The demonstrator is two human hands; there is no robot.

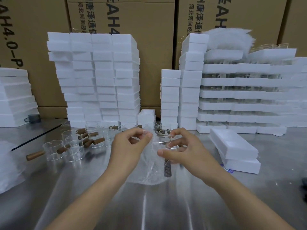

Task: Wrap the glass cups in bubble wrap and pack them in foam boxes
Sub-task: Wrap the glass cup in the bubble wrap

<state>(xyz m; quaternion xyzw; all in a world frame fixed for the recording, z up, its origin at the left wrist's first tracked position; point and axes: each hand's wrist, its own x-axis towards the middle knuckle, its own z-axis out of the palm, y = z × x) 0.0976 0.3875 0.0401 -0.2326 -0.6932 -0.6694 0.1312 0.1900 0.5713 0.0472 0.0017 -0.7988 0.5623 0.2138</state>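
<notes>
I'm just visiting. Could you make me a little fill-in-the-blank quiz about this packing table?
The left hand and right hand hold a clear sheet of ____ wrap and a glass cup.
The unwrapped cups stand to the ____ of the hands.
Their handles are ____ in colour.
Missing: bubble; left; brown.

Left carton (33, 39) reads "AH4.0-P"; middle carton (141, 22) "唐泽通"

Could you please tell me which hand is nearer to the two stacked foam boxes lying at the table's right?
The right hand: the foam boxes lie just to its right. The left hand is farther, beyond the bubble wrap.
</notes>
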